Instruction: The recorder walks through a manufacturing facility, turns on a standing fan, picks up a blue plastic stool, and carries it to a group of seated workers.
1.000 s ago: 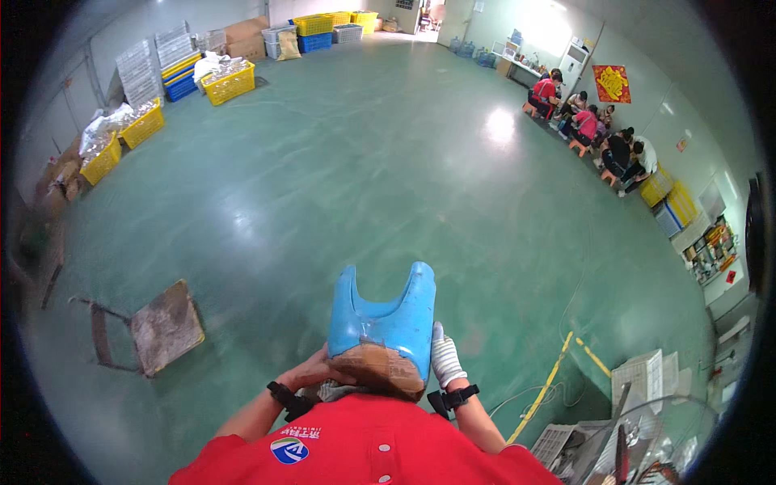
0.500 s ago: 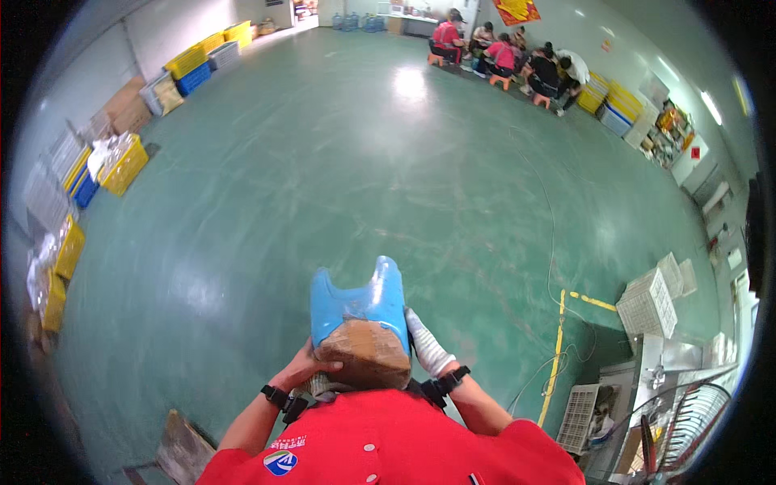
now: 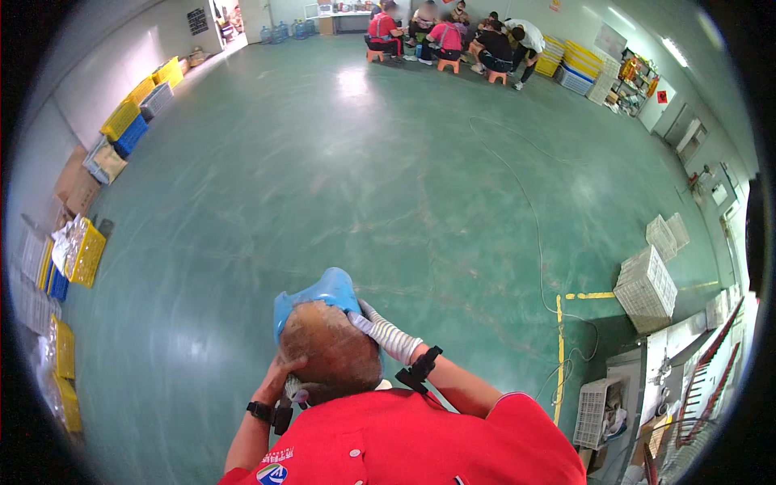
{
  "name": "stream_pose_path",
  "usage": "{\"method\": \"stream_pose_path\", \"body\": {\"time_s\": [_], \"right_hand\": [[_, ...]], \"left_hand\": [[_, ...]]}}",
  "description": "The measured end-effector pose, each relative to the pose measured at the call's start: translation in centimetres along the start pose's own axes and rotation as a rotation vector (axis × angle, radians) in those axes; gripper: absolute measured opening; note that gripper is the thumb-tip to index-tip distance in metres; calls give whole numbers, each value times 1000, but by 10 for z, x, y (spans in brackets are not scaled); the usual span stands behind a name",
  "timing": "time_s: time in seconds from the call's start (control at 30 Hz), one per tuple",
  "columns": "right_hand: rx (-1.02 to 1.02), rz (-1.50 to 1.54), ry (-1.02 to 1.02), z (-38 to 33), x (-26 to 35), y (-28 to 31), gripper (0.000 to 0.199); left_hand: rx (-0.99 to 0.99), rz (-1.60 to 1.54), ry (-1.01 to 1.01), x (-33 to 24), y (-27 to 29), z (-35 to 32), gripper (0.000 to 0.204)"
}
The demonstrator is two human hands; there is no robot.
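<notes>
Close in front of my red shirt I hold a blue and brown object (image 3: 327, 343). It looks like a small plastic stool, with blue leg-like parts pointing away and a worn, rounded brown face tilted toward me. My left hand (image 3: 283, 370) grips its left side, the thumb lying on the brown face; its other fingers are hidden. My right hand (image 3: 376, 330), in a whitish striped glove, clasps the upper right side where blue meets brown. Dark bands circle both wrists.
Green floor (image 3: 364, 202) spreads ahead, crossed by a thin cable (image 3: 529, 202) and yellow tape (image 3: 558, 356). White crates (image 3: 647, 287) stand right, beside a metal bench. Yellow and blue crates (image 3: 85, 252) line the left wall. Several people (image 3: 444, 40) sit on low stools far off.
The object has tilted and turned, showing more of its brown face and less of the blue legs. My right hand has shifted up along its side. The room has slid left in view.
</notes>
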State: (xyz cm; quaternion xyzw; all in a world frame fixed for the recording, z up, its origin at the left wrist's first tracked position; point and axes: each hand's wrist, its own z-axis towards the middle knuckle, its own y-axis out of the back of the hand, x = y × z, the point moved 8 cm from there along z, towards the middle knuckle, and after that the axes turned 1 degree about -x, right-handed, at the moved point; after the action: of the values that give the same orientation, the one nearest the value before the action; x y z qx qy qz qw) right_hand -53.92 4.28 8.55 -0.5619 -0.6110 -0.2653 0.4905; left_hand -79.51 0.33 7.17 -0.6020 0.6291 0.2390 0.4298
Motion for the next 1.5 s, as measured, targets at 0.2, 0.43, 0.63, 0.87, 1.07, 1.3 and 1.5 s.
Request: {"method": "stream_pose_path", "body": {"time_s": [0.2,0.43,0.63,0.87,1.07,1.3,1.5], "right_hand": [[-66,12,-14,128,57,64,110],[-354,-177,176,287,148,140,116],[-437,139,66,418,182,210,110],[-240,368,-87,598,238,295,110],[-162,238,-91,774,359,352,100],[133,292,-183,933,429,363,84],[83,288,-362,1052,431,375,79]], "left_hand": [[97,83,54,-80,7,170,82],[352,85,69,-220,-6,352,94],[411,97,261,-272,59,516,82],[322,70,345,-413,32,653,51],[109,-34,192,-477,70,801,56],[-15,-133,46,-563,85,917,57],[66,-75,312,-639,128,999,46]]}}
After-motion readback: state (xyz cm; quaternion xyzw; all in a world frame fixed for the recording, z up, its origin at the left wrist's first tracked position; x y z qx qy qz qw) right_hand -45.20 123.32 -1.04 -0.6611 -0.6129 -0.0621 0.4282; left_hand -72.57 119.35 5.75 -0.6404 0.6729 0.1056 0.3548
